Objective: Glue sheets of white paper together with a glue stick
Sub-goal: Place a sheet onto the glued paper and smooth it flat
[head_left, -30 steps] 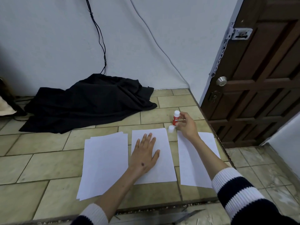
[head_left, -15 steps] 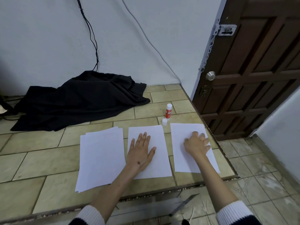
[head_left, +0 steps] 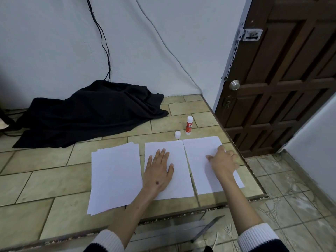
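Three lots of white paper lie side by side on a raised tiled platform (head_left: 54, 182). A stack of sheets (head_left: 114, 177) is on the left. My left hand (head_left: 158, 173) presses flat, fingers spread, on the middle sheet (head_left: 179, 157). My right hand (head_left: 222, 161) rests with fingers spread on the right sheet (head_left: 200, 153), whose top left corner touches the middle sheet. Beyond the sheets a red-and-white glue stick (head_left: 189, 125) stands upright, uncapped, with its white cap (head_left: 177, 134) standing beside it on the tiles.
A crumpled black cloth (head_left: 91, 113) lies at the back left under hanging cables (head_left: 106, 51). A brown wooden door (head_left: 283, 79) stands on the right. The platform's edge (head_left: 241, 155) drops to a lower tiled floor (head_left: 291, 188) on the right and in front.
My right hand set the glue stick down upright, came down onto the right sheet, and slid that sheet left until it meets the middle sheet. My left hand stayed pressed on the middle sheet.
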